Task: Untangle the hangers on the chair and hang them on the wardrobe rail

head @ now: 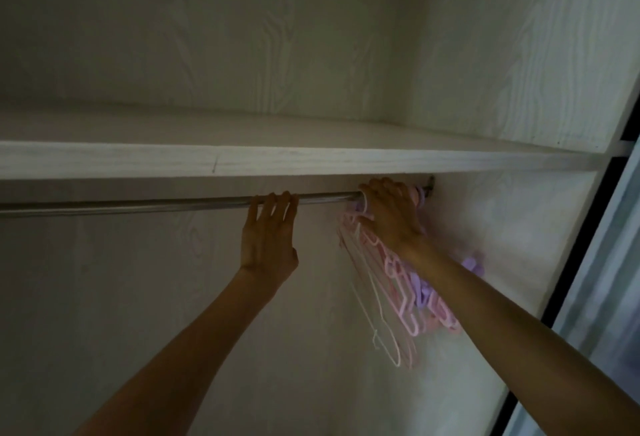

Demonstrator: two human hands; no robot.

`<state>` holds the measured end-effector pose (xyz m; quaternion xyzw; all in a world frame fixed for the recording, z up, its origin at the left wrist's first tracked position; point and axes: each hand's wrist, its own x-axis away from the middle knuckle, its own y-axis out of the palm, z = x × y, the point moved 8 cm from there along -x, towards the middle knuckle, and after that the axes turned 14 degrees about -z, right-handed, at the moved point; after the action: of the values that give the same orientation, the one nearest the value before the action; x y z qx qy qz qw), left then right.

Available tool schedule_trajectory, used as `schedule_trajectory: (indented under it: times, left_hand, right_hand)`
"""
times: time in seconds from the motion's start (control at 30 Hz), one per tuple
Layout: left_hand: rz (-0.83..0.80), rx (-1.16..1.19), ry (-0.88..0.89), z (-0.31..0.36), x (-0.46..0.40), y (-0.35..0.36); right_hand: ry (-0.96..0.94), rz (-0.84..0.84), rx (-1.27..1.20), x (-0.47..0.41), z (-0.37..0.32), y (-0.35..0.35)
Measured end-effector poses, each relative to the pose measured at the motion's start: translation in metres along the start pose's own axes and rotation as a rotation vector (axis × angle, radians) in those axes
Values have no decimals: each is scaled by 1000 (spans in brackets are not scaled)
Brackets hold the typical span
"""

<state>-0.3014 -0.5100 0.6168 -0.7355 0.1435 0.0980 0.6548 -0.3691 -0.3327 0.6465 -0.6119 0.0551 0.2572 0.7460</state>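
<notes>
White wood-grain shelf [277, 158] above; wardrobe side panel [519, 54].

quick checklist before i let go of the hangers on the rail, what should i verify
1. Hangers at the rail: ok, the bunch hangs at its right end, near the bracket.
2. Every hook over the rail: cannot tell, the right hand covers them.
3. Hangers untangled: not ok, pink, white and purple ones overlap in one tilted cluster.
4. Left hand steady: ok, its fingers are over the rail, left of the bunch.
5. Room to spread them: ok, the rail is bare to the left.
6. Shelf clearance: ok, a gap shows above the rail.
</notes>
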Motion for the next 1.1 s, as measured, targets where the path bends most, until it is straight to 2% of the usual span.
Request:
schedule_trajectory:
  times: [0.07, 0.23, 0.33, 0.4, 0.47, 0.53, 0.63, 0.73, 0.8, 0.93, 1.1]
  left_hand:
    - [-22, 4, -18, 3, 2, 1]
    - [-74, -27, -66, 9, 1, 2]
    - [-130, -39, -81, 6, 0, 5]
    - [-144, -11, -94, 1, 3, 7]
    - [-90, 34, -79, 5, 15, 4]
    - [30, 115, 10, 20, 31, 2]
    - [151, 276, 149, 47, 66, 7]
    - [89, 477, 249, 88, 115, 25]
    - [-24, 550, 352, 134, 154, 40]
    - [-156, 641, 400, 174, 194, 63]
    - [-417, 679, 574, 273, 278, 105]
  right_hand:
    - [54, 37, 16, 5, 15, 3]
    - [85, -76, 26, 2, 30, 16]
    - [68, -95, 11, 6, 28, 17]
    - [27, -49, -13, 18, 25, 9]
    - [-35, 65, -38, 44, 24, -6]
    - [-109, 161, -102, 79, 27, -21]
    - [-119, 164, -139, 138, 30, -30]
    - [-23, 117, -180, 223, 39, -14]
    - [158, -8, -193, 296, 53, 1]
    - [347, -187, -276, 379, 72, 34]
    - [708, -445, -333, 562, 107, 81]
